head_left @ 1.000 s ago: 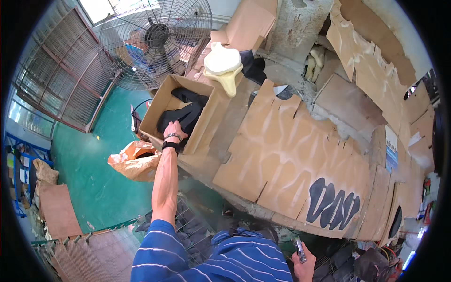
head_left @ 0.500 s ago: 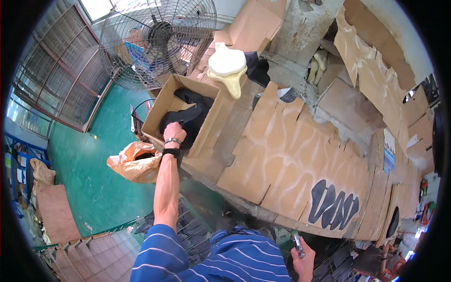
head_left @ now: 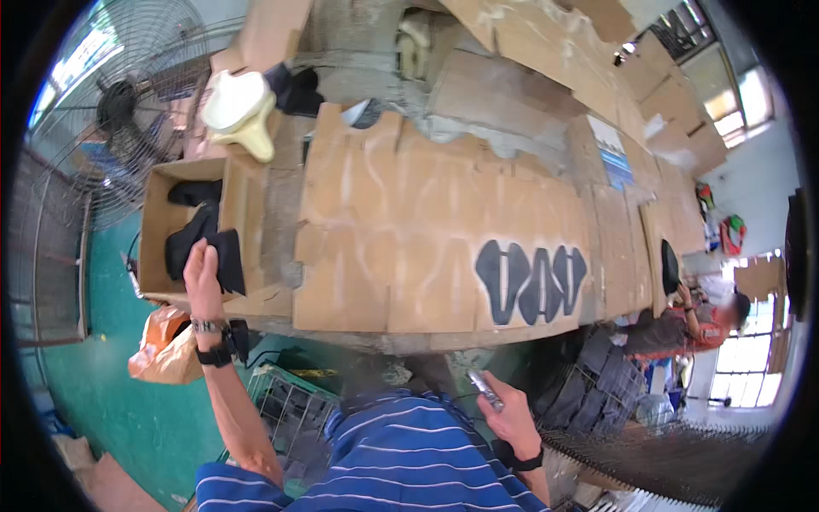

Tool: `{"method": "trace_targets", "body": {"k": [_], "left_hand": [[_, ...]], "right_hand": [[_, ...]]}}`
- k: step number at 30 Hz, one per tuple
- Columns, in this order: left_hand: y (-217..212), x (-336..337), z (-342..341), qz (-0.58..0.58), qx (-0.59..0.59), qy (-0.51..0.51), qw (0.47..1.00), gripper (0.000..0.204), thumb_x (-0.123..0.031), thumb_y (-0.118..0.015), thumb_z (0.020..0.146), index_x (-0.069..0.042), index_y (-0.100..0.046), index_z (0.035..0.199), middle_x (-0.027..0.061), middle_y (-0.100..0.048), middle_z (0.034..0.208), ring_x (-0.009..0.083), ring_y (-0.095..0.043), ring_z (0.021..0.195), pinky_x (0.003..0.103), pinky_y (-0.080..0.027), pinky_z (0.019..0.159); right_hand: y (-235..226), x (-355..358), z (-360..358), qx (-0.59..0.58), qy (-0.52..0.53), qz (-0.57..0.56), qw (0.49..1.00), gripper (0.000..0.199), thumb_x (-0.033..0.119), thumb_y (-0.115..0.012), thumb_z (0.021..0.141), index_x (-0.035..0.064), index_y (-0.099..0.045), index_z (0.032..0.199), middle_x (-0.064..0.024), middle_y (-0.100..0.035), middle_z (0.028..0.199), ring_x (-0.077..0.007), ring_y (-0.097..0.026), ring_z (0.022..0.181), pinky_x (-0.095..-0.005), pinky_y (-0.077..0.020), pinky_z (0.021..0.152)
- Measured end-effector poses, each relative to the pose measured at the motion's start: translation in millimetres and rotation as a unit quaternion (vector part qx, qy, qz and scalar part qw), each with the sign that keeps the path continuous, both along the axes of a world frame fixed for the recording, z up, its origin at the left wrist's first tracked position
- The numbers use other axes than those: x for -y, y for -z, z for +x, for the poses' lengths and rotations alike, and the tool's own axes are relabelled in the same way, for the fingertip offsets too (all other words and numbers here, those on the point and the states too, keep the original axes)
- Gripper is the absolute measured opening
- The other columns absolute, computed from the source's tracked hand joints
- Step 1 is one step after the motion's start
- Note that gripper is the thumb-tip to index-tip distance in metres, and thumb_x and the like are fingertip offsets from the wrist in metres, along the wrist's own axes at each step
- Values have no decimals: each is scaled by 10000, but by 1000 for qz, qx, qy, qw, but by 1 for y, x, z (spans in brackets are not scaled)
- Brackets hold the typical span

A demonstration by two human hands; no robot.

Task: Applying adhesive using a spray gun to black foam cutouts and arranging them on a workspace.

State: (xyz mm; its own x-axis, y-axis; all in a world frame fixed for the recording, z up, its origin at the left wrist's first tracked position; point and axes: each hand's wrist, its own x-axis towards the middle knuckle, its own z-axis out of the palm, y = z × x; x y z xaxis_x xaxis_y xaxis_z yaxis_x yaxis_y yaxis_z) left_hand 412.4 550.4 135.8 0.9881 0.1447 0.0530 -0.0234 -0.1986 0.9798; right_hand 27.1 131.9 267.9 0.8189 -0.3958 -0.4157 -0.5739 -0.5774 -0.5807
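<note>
My left hand (head_left: 201, 273) grips a black flat piece (head_left: 229, 263) at the front of the open cardboard box (head_left: 157, 243). More black pieces (head_left: 194, 194) lie inside that box. My right hand (head_left: 512, 418), low in front of my body, is closed around a silver metal tool (head_left: 485, 389) whose exact kind I cannot make out. Between the hands, a large cardboard sheet (head_left: 367, 264) with pale curved outlines covers the bench. Several black shaped pieces with narrow slots (head_left: 503, 286) lie in a row near its right front corner.
A brown paper bag (head_left: 166, 352) stands below the box, beside a wire crate (head_left: 286, 401) of dark pieces. Behind the box are a cream-coloured container (head_left: 237, 107) and a large caged fan (head_left: 124, 111). Another person (head_left: 695, 328) works at the bench's right end.
My view has swung to the right. My left hand, which was reaching into the box, now holds a black piece at its front edge. The silver tool stays in my right hand.
</note>
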Motion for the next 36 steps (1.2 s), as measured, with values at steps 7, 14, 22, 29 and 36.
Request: {"method": "trace_targets", "body": {"k": [7,14,22,29,36], "left_hand": [[3,185,-71,-240,-118,211,940,308,-176,-622,1063,20,-640,1301,-5,-694,1143,77,-632,999,227,-502,893],[61,264,-132,-156,-238,344,895,263,-208,-603,1065,-15,-672,1231,32,-734,1075,79,-657,957,258,-527,840],[169,285,-171,209,-290,332,873,492,-508,-713,913,-44,-749,1074,162,-741,853,315,-730,811,429,-548,725],[146,283,-198,290,-237,408,832,501,-440,-864,757,-52,-765,1059,126,-728,791,192,-695,749,403,-512,649],[111,332,-174,-177,-319,265,893,387,-217,-714,926,49,-667,1203,125,-736,1123,218,-706,1026,389,-572,903]], "right_hand": [[7,30,-13,19,-3,-31,999,500,107,-722,875,-52,-634,1341,-310,-698,1152,-445,-706,1037,-409,-563,888],[14,76,-33,17,26,-17,999,562,70,-744,843,-31,-606,1378,-273,-700,1171,-462,-677,1048,-463,-545,910],[20,111,-38,-30,65,13,997,535,84,-726,846,-60,-619,1350,-300,-682,1237,-455,-664,1147,-427,-530,984],[33,128,-49,-35,81,23,996,534,81,-723,842,-60,-621,1347,-295,-685,1233,-455,-664,1144,-429,-530,980],[37,143,-53,-30,80,28,996,536,65,-721,836,-62,-622,1346,-302,-686,1217,-465,-669,1119,-435,-537,961]]}}
